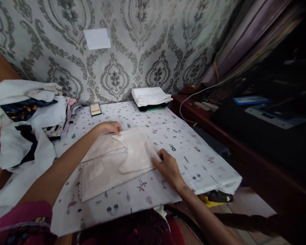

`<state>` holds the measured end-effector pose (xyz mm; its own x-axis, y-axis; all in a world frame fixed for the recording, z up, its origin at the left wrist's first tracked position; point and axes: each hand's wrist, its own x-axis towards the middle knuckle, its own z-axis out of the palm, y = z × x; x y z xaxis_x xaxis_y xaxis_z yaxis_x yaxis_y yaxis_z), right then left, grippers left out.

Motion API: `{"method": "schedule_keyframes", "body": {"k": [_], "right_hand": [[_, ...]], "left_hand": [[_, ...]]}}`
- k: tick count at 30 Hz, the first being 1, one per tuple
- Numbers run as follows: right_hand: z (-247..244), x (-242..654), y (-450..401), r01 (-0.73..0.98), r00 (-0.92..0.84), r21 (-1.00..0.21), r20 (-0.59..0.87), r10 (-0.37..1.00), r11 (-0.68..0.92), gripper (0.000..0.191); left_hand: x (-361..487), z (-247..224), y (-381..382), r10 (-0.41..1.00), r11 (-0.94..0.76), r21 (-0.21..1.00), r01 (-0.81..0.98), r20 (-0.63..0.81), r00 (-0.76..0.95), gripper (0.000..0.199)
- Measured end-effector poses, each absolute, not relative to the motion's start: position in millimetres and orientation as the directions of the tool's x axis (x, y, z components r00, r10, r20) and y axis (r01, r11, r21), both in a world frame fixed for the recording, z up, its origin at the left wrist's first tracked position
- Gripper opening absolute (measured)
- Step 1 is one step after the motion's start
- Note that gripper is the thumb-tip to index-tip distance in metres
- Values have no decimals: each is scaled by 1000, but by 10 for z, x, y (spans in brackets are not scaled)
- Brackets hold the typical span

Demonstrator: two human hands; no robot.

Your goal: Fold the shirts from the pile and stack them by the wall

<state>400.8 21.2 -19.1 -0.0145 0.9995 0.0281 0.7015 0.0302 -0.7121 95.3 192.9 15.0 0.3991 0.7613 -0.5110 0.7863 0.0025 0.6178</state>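
A cream garment with lace trim (102, 177), which looks like a top, lies folded flat on the patterned white cloth. One end of it is turned over, so a curved, bound edge crosses its middle. My left hand (111, 127) is at the far edge, its fingers curled down and closed on the fabric beside that curve. At the right edge my right hand (168, 166) pinches the folded end between thumb and fingers. The fingertips of both hands are partly hidden.
The white cloth (191, 149) covers the table. Heaped clothes (46, 112) stand at the left. At the back lie a folded white stack (150, 96) and a small phone-like object (95, 109). A white cable (206, 89) hangs over a dark red ledge (234, 146) on the right.
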Motion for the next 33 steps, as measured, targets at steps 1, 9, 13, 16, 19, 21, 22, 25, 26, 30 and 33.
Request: {"method": "schedule_keyframes", "body": {"k": [1, 9, 13, 16, 19, 21, 22, 25, 26, 30, 33], "right_hand": [[-180, 4007, 232, 653, -5, -757, 24, 1000, 21, 20], [-31, 4005, 365, 389, 98, -921, 74, 992, 30, 25], [129, 3975, 369, 370, 168, -924, 172, 971, 99, 21], [245, 3870, 307, 406, 167, -891, 288, 943, 201, 16], [339, 3706, 184, 445, 117, -826, 436, 892, 346, 9], [386, 3582, 81, 456, 47, -771, 520, 853, 444, 4], [403, 3517, 27, 458, 3, -738, 558, 830, 495, 2], [426, 3314, -135, 436, -154, -622, 661, 735, 650, 9], [423, 3243, -188, 412, -214, -581, 687, 695, 701, 12], [335, 2951, -380, 266, -447, -449, 726, 522, 853, 26], [183, 2753, -481, 217, -589, -429, 659, 468, 877, 28]], "left_hand": [[960, 154, 1935, 755, -2, 618, 786, -514, 407, 31], [989, 250, 1906, 774, -68, 673, 737, -431, 464, 20], [950, 374, 1871, 829, -142, 725, 674, -285, 481, 20], [884, 412, 1790, 869, -204, 756, 622, -153, 471, 19], [788, 391, 1641, 906, -158, 803, 574, -113, 408, 19], [706, 356, 1521, 924, -86, 848, 523, -129, 360, 21], [660, 332, 1464, 932, -46, 872, 488, -139, 336, 23], [509, 229, 1324, 946, 72, 931, 357, -178, 273, 31], [455, 183, 1291, 947, 105, 947, 303, -188, 259, 32], [245, 3, 1180, 964, 149, 982, 112, -169, 204, 26], [124, -67, 1063, 970, 144, 987, 71, -155, 189, 24]]}}
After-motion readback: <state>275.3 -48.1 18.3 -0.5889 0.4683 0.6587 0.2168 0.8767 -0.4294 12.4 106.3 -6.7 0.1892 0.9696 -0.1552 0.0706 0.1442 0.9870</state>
